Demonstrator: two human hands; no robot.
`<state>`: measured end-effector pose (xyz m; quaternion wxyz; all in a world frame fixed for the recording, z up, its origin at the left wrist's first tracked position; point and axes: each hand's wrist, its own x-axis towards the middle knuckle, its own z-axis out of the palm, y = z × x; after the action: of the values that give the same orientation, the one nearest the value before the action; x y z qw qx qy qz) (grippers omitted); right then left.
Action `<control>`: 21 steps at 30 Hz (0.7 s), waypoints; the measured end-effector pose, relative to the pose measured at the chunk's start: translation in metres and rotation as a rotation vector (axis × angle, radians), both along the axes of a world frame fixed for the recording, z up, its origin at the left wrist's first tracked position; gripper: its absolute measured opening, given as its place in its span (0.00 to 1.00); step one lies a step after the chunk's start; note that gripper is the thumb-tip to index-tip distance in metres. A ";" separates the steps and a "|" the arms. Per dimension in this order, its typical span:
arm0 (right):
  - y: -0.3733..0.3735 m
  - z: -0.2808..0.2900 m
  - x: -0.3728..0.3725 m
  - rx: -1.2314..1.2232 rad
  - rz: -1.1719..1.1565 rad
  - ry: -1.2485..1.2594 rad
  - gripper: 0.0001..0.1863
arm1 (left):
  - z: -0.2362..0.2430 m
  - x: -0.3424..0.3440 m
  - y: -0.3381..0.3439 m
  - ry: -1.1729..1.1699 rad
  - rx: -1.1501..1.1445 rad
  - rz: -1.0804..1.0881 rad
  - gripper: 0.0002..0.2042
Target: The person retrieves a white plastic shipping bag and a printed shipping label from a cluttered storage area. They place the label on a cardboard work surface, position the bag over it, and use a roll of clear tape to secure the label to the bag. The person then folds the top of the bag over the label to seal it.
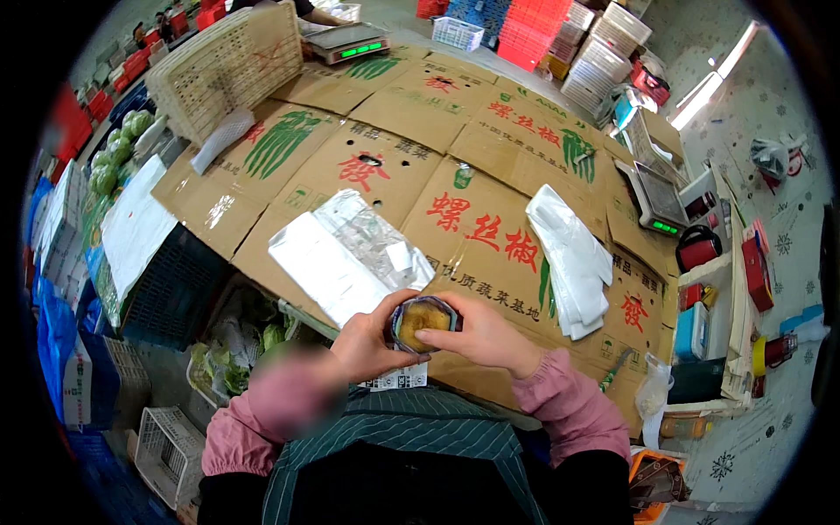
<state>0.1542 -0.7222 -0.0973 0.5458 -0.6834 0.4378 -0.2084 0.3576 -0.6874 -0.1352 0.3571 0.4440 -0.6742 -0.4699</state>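
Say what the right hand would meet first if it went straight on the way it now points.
The right hand would first press into the round brown thing it touches; just beyond seems to be the left hand, though depth is hard to judge.

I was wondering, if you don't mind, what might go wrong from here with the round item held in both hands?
The round yellow-brown item with a dark, pale-streaked rim might slip: the left hand and right hand hold it near the close edge of the flattened brown cardboard, so it could fall off.

The crinkled white and clear plastic sheeting lies just beyond the hands and might get nudged or crumpled.
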 end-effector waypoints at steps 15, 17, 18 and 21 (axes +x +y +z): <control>-0.014 -0.110 0.034 0.123 -0.171 0.104 0.25 | -0.032 0.123 0.091 -0.361 0.429 -0.021 0.34; -0.043 -0.108 0.007 0.080 -0.394 0.223 0.25 | -0.040 0.140 0.110 -0.254 0.559 -0.061 0.25; -0.064 -0.148 -0.031 0.026 -0.489 0.237 0.25 | -0.039 0.147 0.109 -0.117 0.604 -0.098 0.23; -0.091 -0.133 -0.062 0.109 -0.727 0.358 0.25 | -0.025 0.160 0.110 0.273 0.709 -0.069 0.14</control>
<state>0.0926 -0.8130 -0.2305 0.3871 -0.4796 0.7493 -0.2422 0.5180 -0.5770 -0.1601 0.2518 0.4504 -0.4308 -0.7403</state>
